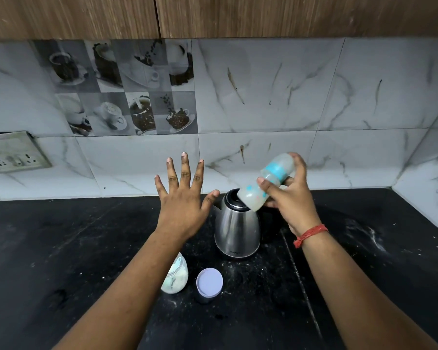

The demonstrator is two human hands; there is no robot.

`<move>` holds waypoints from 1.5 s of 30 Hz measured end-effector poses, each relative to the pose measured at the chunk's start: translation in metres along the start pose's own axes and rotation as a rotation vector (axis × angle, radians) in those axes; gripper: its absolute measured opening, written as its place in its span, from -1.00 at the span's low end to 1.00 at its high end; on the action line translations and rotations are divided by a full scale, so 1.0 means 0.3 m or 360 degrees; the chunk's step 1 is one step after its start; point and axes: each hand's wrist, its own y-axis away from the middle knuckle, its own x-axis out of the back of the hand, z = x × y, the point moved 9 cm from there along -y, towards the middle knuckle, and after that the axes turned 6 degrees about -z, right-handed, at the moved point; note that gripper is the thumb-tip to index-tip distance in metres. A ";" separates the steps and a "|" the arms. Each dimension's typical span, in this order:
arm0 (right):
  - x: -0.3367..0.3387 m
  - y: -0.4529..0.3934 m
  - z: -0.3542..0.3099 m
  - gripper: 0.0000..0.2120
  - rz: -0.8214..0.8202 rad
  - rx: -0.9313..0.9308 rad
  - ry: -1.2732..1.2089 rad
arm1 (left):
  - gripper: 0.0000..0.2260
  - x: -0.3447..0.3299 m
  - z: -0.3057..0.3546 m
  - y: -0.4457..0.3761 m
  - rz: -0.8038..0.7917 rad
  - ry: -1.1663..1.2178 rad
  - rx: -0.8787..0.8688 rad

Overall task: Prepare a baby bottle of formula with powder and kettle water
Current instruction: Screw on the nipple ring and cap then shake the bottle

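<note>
Brushed glossy steel kettle [237, 231], cloudy plastic bottle [263, 185], speckled black stone counter [61, 248] (dusty).

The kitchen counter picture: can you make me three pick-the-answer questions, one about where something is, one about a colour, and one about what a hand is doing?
1. Where is the loose round lid?
A. on the counter beside the powder jar
B. on top of the kettle
C. in the left hand

2. What colour is the thread on the right wrist?
A. green
B. red
C. white

3. What is the left hand doing?
A. gripping the kettle
B. holding the jar
C. open, fingers spread, holding nothing

Answers: 1 A, it lies right of the powder jar. 2 B, the wrist thread is red. 3 C, only the right hand holds something, the baby bottle.
</note>
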 end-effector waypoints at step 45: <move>0.013 -0.017 -0.045 -0.27 0.0207 0.0167 -0.0080 | -0.30 0.018 -0.019 -0.030 0.0035 -0.0020 -0.0015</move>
